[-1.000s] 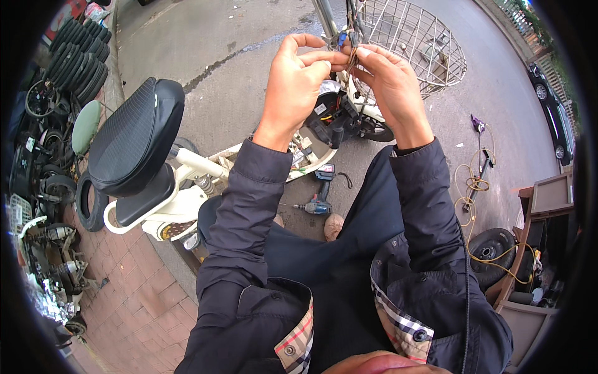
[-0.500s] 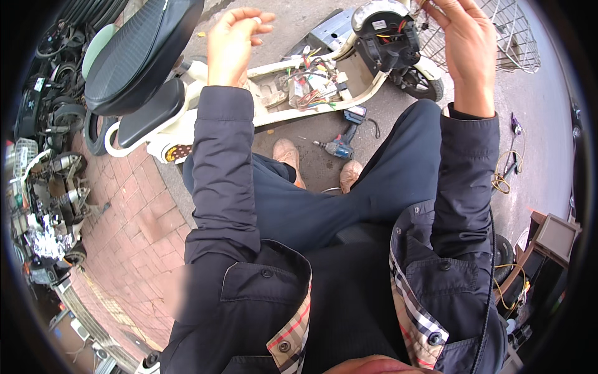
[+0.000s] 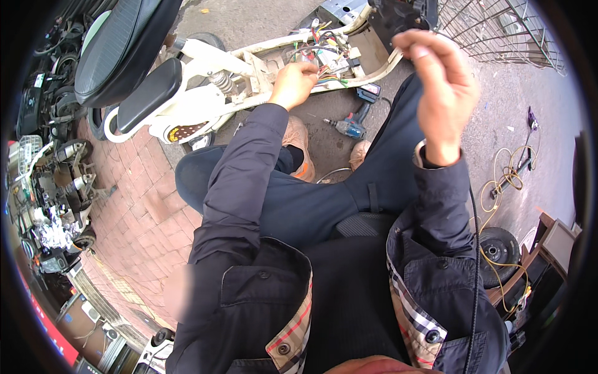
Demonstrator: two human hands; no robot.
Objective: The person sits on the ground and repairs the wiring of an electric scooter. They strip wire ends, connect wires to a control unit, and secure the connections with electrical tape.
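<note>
My left hand (image 3: 291,85) reaches to the near edge of the bundle of wires and connectors (image 3: 324,57) in the cream scooter frame (image 3: 374,77). Its fingers are bent together at the wiring; what they pinch is too small to make out. My right hand (image 3: 445,103) is raised at the right, near the black front housing (image 3: 398,15), fingers curled toward the thumb; anything between them is hidden. Below the frame, a blue-black cordless drill (image 3: 349,128) lies on the pavement by my feet.
The padded seat (image 3: 115,56) is at upper left, the wire basket (image 3: 514,34) at upper right. Scooter parts (image 3: 71,187) line the left side. A yellow hose (image 3: 498,209), a spare wheel (image 3: 498,252) and a brown wooden piece (image 3: 548,237) lie at the right.
Both hands have come away from the cables high by the basket. My left hand moved down to the floorboard wiring; my right hand dropped slightly. The view has tilted further down.
</note>
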